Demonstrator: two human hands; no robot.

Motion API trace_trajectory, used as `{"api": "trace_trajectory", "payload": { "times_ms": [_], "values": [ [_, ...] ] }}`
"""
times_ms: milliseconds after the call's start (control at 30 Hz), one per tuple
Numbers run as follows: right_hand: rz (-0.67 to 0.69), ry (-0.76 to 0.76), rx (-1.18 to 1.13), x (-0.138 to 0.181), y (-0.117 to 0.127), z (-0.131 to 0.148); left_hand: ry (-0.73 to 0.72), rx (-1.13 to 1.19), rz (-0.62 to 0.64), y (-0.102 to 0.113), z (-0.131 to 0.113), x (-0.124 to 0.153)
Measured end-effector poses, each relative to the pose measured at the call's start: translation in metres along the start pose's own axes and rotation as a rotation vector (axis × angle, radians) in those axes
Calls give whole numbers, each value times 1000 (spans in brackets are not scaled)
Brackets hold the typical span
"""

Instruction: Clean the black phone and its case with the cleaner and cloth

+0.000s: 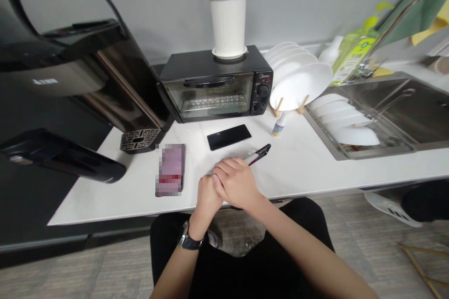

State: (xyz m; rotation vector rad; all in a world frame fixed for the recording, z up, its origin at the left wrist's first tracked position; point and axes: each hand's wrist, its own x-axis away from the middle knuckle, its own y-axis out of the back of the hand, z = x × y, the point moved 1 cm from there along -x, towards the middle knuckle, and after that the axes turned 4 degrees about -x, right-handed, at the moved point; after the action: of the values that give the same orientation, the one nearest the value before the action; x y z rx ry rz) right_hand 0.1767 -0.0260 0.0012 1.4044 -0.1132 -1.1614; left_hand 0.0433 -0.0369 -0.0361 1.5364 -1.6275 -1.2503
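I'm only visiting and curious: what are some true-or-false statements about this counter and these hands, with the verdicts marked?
1. The right hand partly covers the left hand. True.
2. There is a watch on the right wrist. False: the watch is on the left wrist.
3. A slim, black-ended object shows just beyond the right hand. True; whether it is held is unclear.
4. The phone leans upright against the oven. False: the black phone lies flat on the counter.
5. A white container of sticks stands on the toaster oven. True.
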Motion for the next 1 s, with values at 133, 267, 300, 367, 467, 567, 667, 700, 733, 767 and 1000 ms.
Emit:
{"api": "trace_trajectory", "payload": {
  "times_ms": [133, 267, 300, 367, 467, 567, 667, 700, 733, 767, 1000],
  "values": [
    [7, -13, 44, 10, 21, -50, -15, 34, 13, 3, -3, 2],
    [-70, -179, 96, 10, 36, -90, 7, 122, -14, 5, -9, 1],
    [-90, -197, 97, 8, 33, -86, 14, 124, -15, 5, -10, 0],
    [-110, -188, 81, 3, 22, -62, 19, 128, -12, 6, -10, -2],
    [-73, -32, 10, -2, 3, -18, 15, 126, -28, 9, -8, -4],
    [-82, 98, -108, -1, 0, -1, 1, 128, -67, 17, -10, -1],
    [-252, 6, -239, 5, 15, -13, -9, 167, -132, 23, -24, 5],
    [-315, -45, -268, 7, 21, -17, -11, 204, -167, 23, -30, 6],
    [-367, -90, -287, 8, 27, -21, -14, 253, -207, 22, -36, 6],
    [-411, -136, -300, 9, 32, -23, -17, 357, -268, 21, -42, 4],
    [-629, -468, -376, -1, 46, -31, -102, 518, -223, -1, -58, -27]
  ]
}}
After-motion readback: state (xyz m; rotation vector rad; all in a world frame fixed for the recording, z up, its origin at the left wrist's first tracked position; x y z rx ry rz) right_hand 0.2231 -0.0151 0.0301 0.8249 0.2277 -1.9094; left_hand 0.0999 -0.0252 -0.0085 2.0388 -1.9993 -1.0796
